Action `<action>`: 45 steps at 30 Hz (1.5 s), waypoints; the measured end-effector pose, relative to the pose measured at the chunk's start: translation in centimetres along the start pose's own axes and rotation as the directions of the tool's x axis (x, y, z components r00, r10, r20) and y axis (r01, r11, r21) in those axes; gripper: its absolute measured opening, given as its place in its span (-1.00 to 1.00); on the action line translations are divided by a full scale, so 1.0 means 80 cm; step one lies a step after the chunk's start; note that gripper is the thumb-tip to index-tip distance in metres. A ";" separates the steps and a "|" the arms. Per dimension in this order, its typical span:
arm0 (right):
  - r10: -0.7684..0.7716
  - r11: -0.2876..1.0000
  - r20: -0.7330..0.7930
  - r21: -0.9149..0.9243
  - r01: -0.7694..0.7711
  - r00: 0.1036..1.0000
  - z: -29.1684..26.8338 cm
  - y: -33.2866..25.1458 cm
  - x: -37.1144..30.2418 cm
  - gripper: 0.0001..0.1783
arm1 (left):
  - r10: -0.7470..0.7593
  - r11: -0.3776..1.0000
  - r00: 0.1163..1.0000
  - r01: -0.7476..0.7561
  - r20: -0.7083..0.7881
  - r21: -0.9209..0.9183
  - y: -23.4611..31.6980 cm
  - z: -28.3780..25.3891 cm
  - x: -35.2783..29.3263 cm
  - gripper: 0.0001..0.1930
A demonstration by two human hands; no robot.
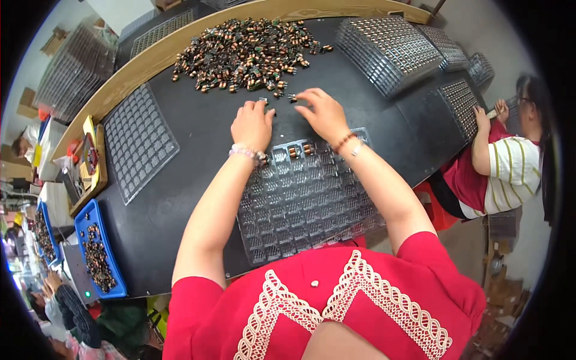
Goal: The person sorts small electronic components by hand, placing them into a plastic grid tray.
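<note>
Small copper-wound coil components lie in a big heap (pixel 246 54) on the black table, beyond my hands. My left hand (pixel 251 126) is closed, fingers bent down, with a small coil component (pixel 264 101) at its fingertips and a dark bit by the thumb. My right hand (pixel 325 117) has thumb and index finger apart; a loose coil component (pixel 292 98) lies at the index fingertip. Below my wrists, nearest my body, is a clear plastic tray (pixel 300 204) with rows of pockets. Two coil components (pixel 294 152) sit in its far row; my forearms hide its side edges.
An unfilled clear tray (pixel 139 141) lies at left. Stacked filled trays (pixel 390 54) stand at back right. A wooden rim (pixel 150 51) borders the far edge. Blue bins (pixel 99 249) of components are at lower left. A co-worker (pixel 510 150) handles a tray (pixel 461 108) at right.
</note>
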State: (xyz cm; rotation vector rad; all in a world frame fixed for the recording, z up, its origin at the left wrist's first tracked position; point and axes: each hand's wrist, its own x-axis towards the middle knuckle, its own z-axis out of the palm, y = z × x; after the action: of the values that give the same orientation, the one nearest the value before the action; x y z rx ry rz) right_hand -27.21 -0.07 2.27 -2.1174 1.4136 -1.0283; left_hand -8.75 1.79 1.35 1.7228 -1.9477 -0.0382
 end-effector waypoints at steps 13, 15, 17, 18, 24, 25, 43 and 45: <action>-0.179 0.923 0.129 -0.320 0.212 0.975 0.009 0.007 0.024 -0.73 | 0.117 0.945 0.981 -0.062 0.155 -0.322 -0.010 -0.019 -0.008 -0.91; -0.244 0.935 0.072 -0.249 0.254 0.967 -0.003 0.000 -0.004 -0.78 | -0.027 0.763 0.979 0.152 0.203 -0.628 -0.005 -0.030 -0.037 -0.91; -0.098 0.995 0.181 -0.012 0.102 0.978 -0.019 -0.018 -0.033 -0.82 | 0.082 0.736 0.989 0.023 0.123 -0.677 0.000 -0.029 -0.063 -0.89; -0.084 0.996 0.174 0.053 0.076 0.981 -0.018 -0.015 -0.044 -0.81 | 0.073 0.774 0.980 0.060 0.183 -0.630 0.004 -0.032 -0.071 -0.88; 0.054 0.950 0.204 0.290 -0.113 0.977 -0.014 -0.025 -0.076 -0.63 | 0.210 0.885 0.977 -0.179 0.026 -0.429 -0.006 -0.020 -0.088 -0.87; 0.055 0.951 0.203 0.289 -0.113 0.978 -0.014 -0.021 -0.077 -0.63 | 0.212 0.885 0.977 -0.180 0.026 -0.429 -0.003 -0.024 -0.089 -0.87; -0.363 0.889 0.194 -0.221 0.401 0.911 -0.022 -0.017 -0.088 -0.85 | 0.292 0.935 0.936 -0.322 0.196 0.149 -0.029 0.024 0.049 -0.73; -0.382 0.879 0.205 -0.220 0.423 0.901 -0.033 -0.025 -0.083 -0.85 | 0.273 0.934 0.930 -0.318 0.246 0.165 -0.031 0.015 0.047 -0.74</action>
State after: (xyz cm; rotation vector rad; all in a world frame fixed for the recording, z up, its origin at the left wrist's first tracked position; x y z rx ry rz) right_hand -29.39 7.00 2.95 -2.7041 1.1027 -0.8235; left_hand -7.13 -2.57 0.79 1.5790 -2.4349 0.0858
